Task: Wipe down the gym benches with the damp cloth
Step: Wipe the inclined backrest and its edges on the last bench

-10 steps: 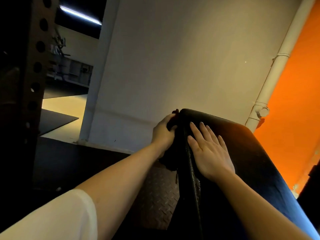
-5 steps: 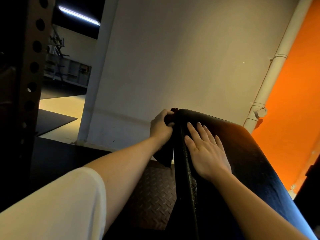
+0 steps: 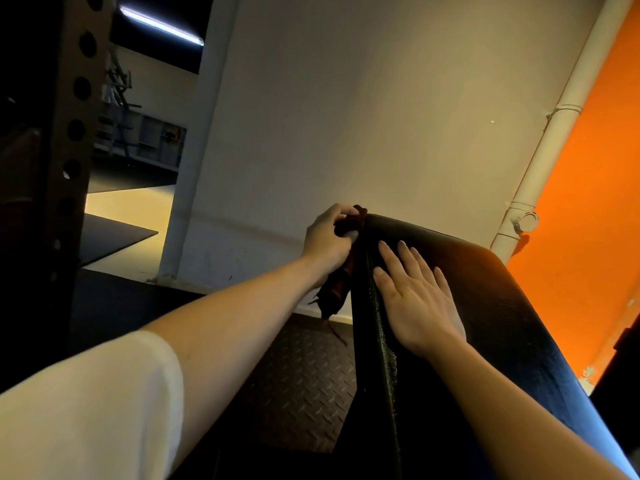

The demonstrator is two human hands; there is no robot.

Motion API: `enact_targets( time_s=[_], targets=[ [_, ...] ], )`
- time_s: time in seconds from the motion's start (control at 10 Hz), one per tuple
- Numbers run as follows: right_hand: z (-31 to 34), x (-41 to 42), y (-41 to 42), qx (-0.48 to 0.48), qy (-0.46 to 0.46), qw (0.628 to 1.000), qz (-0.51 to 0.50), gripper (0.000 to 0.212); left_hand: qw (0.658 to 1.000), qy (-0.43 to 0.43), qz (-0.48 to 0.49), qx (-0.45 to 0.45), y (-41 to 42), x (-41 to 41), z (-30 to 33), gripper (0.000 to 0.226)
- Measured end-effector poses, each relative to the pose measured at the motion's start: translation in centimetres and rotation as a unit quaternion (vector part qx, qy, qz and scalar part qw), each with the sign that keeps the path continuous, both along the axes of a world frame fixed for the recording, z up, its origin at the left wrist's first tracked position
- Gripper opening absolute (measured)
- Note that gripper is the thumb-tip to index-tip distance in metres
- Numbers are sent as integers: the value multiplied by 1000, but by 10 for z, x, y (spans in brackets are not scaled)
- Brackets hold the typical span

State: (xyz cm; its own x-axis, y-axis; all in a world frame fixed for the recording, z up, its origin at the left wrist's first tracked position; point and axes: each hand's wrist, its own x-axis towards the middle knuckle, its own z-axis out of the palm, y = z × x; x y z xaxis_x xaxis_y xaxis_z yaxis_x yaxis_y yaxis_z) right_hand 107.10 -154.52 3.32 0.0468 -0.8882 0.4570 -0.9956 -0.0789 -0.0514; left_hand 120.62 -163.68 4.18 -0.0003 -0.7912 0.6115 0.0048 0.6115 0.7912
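A black padded bench (image 3: 502,306) slopes up from the lower right to its rounded top end near the wall. My left hand (image 3: 327,239) grips a dark reddish cloth (image 3: 337,289) against the bench's left side edge, close to the top corner; the cloth's loose end hangs down below the hand. My right hand (image 3: 415,299) lies flat on the pad's top surface, fingers straight and pointing up the bench, just right of the left edge.
A white wall (image 3: 346,116) stands right behind the bench, with a white pipe (image 3: 540,161) and an orange wall (image 3: 588,220) to the right. A perforated rack upright (image 3: 72,133) rises at the left. Diamond-plate flooring (image 3: 301,382) lies below the bench.
My left hand with the cloth has slid up along the bench's left edge toward the top corner. My right hand stays flat on the pad.
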Motion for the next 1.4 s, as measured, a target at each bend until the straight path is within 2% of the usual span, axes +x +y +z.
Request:
enact_targets(
  time_s=[0.2,0.4,0.6,0.7,0.9,1.1,1.3,1.4],
  targets=[
    [-1,-1,-1,-5,-1,1000,2,52,996,-39,-28,80,-12,3,2,38],
    [-1,-1,-1,-2,-1,1000,3,52,991,-33,-61,115,1,9,-18,32],
    [-2,-1,1,-3,-9,1000,-8,53,992,-37,-79,86,56,13,-48,33],
    [-4,-2,-2,-8,6,1000,-24,54,992,-13,-96,85,103,14,-65,37],
    [2,1,3,22,-10,1000,-20,54,986,-10,-56,157,169,4,-97,37],
    [-26,2,66,51,-11,998,27,58,975,-18,-58,214,231,5,-122,35],
    [-66,-8,148,59,11,997,48,60,974,-22,-44,219,271,2,-126,38],
    [-82,-7,186,67,13,997,46,61,980,-47,-44,191,294,6,-135,37]
  ],
)
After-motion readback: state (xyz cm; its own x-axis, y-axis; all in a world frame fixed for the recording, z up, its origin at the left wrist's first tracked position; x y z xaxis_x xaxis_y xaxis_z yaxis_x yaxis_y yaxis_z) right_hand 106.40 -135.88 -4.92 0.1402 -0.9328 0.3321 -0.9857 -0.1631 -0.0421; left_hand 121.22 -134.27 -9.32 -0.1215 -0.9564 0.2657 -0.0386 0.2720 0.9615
